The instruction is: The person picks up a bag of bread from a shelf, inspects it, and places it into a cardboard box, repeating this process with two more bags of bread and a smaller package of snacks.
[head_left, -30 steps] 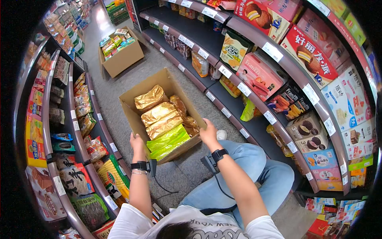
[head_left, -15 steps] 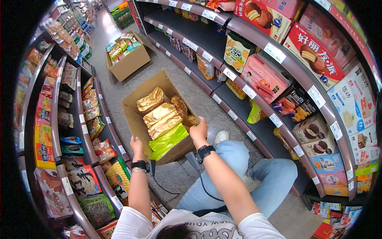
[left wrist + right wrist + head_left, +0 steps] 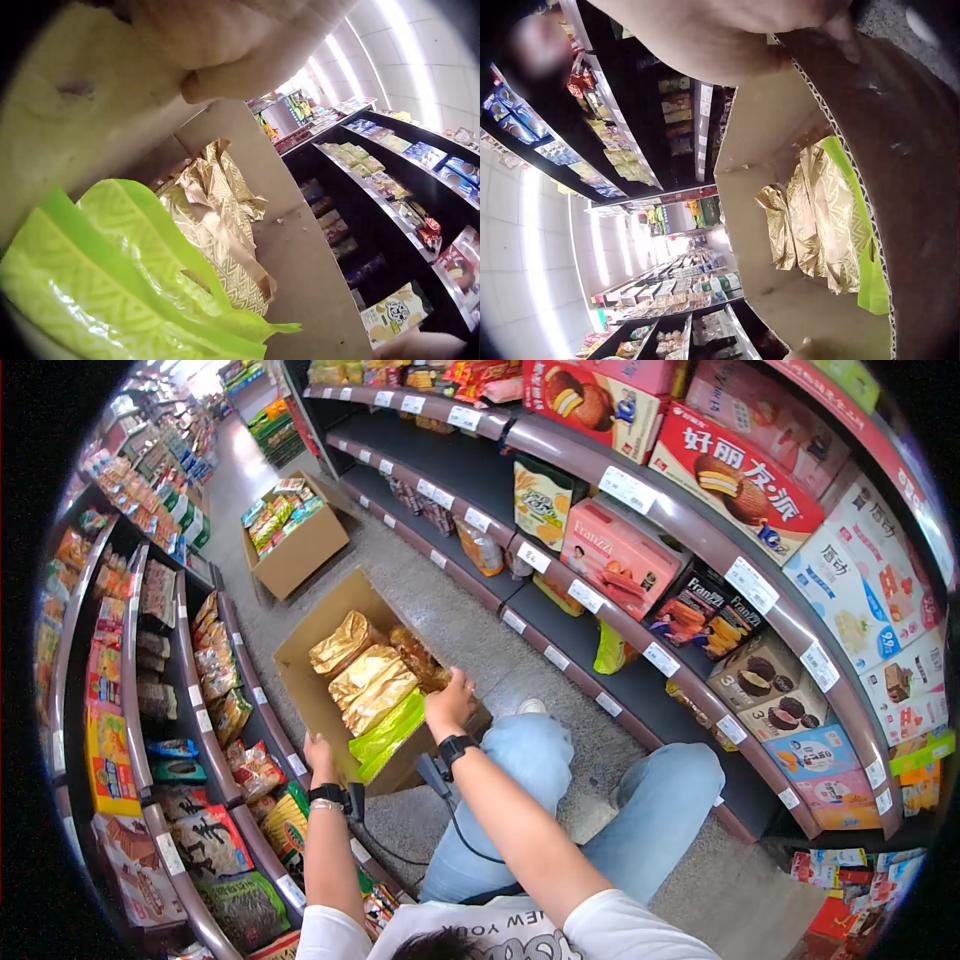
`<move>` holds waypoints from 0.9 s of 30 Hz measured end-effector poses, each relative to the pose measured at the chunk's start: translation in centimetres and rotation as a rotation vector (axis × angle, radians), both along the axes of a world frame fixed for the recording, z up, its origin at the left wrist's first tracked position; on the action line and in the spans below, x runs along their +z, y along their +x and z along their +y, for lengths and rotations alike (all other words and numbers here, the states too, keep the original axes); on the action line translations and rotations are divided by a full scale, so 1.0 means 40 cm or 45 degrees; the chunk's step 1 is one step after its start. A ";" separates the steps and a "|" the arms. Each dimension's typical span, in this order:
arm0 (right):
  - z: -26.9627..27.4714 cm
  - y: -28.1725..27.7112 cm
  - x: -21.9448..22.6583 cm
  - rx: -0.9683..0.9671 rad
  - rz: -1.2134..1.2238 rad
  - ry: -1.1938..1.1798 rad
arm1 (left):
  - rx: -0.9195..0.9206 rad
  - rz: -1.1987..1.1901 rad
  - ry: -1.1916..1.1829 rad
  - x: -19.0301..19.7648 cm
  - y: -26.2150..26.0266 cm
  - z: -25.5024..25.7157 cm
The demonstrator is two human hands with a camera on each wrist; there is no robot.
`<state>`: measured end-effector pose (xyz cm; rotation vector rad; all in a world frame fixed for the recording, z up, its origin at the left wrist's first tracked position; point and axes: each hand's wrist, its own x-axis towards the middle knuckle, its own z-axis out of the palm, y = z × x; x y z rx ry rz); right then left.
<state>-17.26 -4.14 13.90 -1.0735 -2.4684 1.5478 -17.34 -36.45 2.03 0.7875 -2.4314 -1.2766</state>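
Note:
Both hands hold an open cardboard box (image 3: 335, 605) above the aisle floor, one on either side. The left hand (image 3: 320, 760) grips its left wall near the close corner; in the left wrist view that hand (image 3: 247, 45) lies across the top of the cardboard. On the right side, the right hand (image 3: 450, 705) holds the rim, and its fingers (image 3: 844, 37) lie over the outer cardboard. Inside are several shiny gold packets (image 3: 375, 685) and lime-green packets (image 3: 388, 735), the green ones at the near end. The right hand partly hides the gold packets on that side.
Another cardboard box (image 3: 300, 560), full of colourful packets, stands on the floor farther up the aisle. Stocked shelves (image 3: 190, 690) run close on the left, with more snack shelves (image 3: 640, 660) on the right. The person's bent knees (image 3: 535, 745) are just right of the held box.
The view has shifted, and the box sits lower and farther left in it. The right hand has come inward along the rim, and a knee has moved closer to the box.

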 end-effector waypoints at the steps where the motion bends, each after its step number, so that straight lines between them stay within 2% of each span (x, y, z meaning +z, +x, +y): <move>1: 0.006 0.007 0.003 0.004 0.026 0.001 | 0.048 0.006 0.056 -0.002 -0.004 0.006; 3: 0.013 0.008 -0.022 0.004 0.046 0.055 | -0.080 0.071 0.043 -0.009 -0.012 0.001; 5: 0.033 0.015 -0.036 0.038 0.142 0.076 | -0.127 0.203 0.410 -0.013 -0.014 0.014; 8: 0.072 0.023 -0.050 0.132 0.227 -0.043 | -0.043 0.135 0.257 0.001 -0.022 0.058; 11: 0.098 0.031 -0.085 0.196 0.298 -0.099 | -0.038 0.163 0.560 -0.007 -0.036 0.061; 13: 0.110 0.034 -0.098 0.247 0.323 -0.147 | -0.062 0.132 0.474 -0.037 -0.041 0.035; 15: 0.123 0.045 -0.075 0.287 0.299 -0.238 | -0.072 0.093 0.385 0.017 -0.021 0.057; 16: 0.121 0.045 -0.074 0.294 0.305 -0.230 | -0.167 0.206 0.590 -0.031 -0.037 0.016; 19: 0.114 0.046 -0.069 0.264 0.297 -0.201 | -0.141 0.128 0.833 -0.008 -0.030 0.022; 23: 0.102 0.051 -0.051 0.206 0.244 -0.190 | -0.126 0.055 0.889 0.011 -0.034 0.045; 24: 0.101 0.053 -0.046 0.206 0.236 -0.194 | -0.129 0.143 0.951 0.008 -0.035 0.058; 27: 0.093 0.049 -0.057 0.163 0.296 -0.159 | -0.097 -0.019 0.671 0.017 -0.042 0.060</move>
